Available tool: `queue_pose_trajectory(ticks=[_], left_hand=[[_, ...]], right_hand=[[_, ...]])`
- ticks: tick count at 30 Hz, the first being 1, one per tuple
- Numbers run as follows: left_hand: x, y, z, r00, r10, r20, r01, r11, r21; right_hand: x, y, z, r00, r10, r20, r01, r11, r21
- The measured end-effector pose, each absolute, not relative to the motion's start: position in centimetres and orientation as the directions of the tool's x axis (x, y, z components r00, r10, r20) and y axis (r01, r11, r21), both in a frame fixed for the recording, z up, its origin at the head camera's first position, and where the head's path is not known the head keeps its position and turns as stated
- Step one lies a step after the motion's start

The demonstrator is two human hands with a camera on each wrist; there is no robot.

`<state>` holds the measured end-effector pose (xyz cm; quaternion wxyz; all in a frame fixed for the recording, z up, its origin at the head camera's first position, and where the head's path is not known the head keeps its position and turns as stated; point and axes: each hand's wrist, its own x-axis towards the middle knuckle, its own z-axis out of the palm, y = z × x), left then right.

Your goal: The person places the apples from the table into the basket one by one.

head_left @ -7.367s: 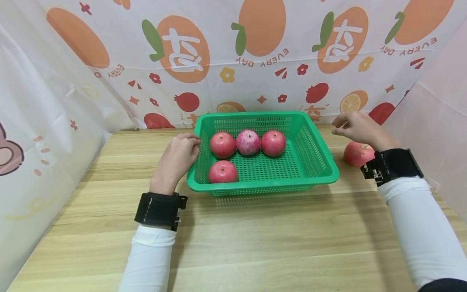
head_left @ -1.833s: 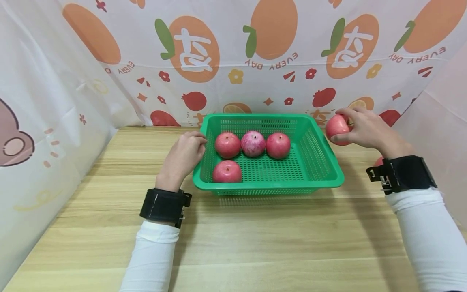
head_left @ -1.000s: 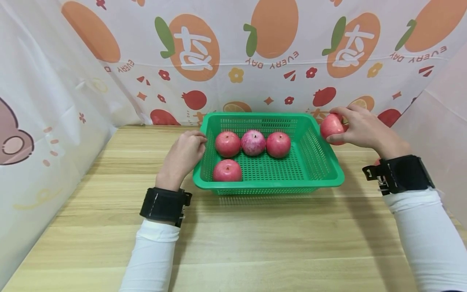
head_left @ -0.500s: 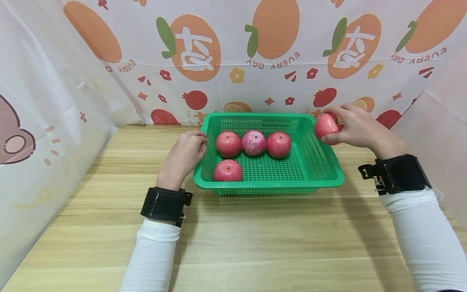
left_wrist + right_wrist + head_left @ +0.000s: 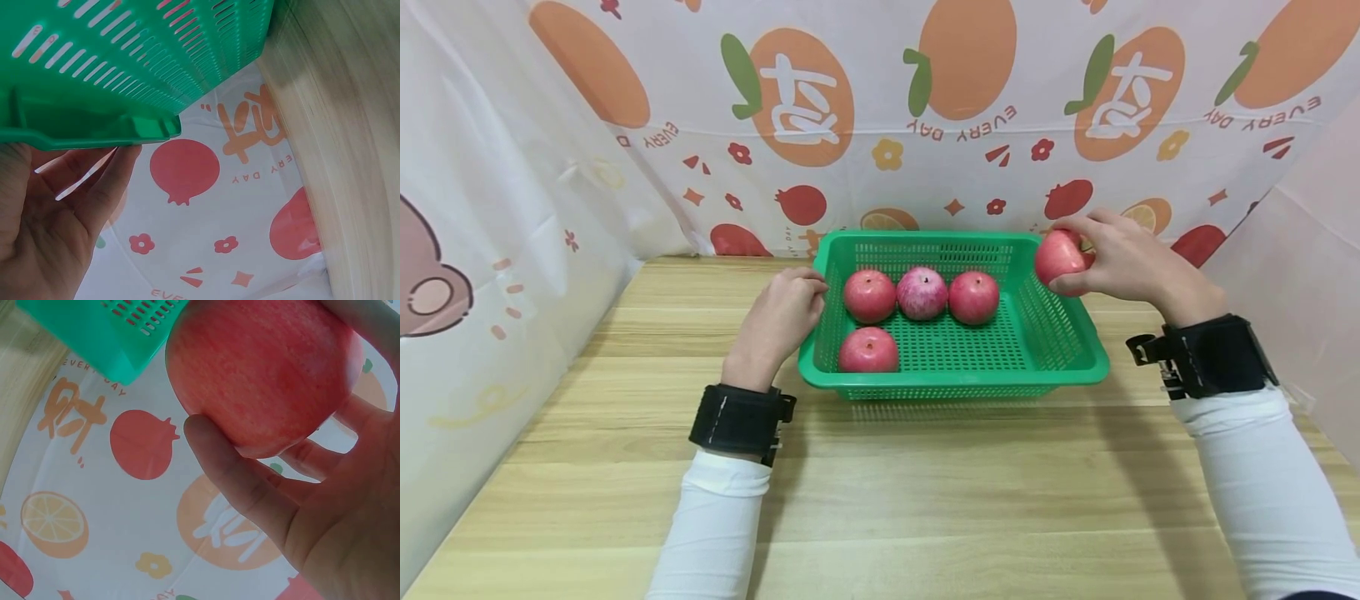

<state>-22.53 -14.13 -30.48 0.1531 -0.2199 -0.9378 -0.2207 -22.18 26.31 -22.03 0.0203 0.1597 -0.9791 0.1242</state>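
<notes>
A green plastic basket (image 5: 955, 379) stands on the wooden table with several red apples in it. Three line its back side, the middle apple (image 5: 922, 293) paler and streaked; another apple (image 5: 868, 350) lies at the front left. My left hand (image 5: 777, 321) grips the left rim, its fingertips touching the rim (image 5: 94, 139) in the left wrist view. My right hand (image 5: 1131, 258) holds one more apple (image 5: 1060, 260) between thumb and fingers, raised at the basket's right rim. In the right wrist view this apple (image 5: 262, 369) sits in the curled fingers.
A white curtain (image 5: 962, 167) with fruit prints hangs behind the basket, and more sheeting stands at both sides. The wooden table (image 5: 925, 492) stretches in front of the basket.
My right hand reached out bare, took hold of an apple and has carried it left to the basket's right rim. Another apple on the right is now hidden behind the right wrist. The left hand stayed.
</notes>
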Motion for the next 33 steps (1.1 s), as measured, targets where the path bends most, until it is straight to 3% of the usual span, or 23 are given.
queue_pose_trajectory(ticks=[33], left_hand=[[-22.5,-14.1,-30.5,-0.857,0.344,0.384,0.479,0.807,0.346]], right_hand=[[-21.7,23.3,-21.4,-0.921,-0.381,0.079,-0.389,0.89,-0.238]])
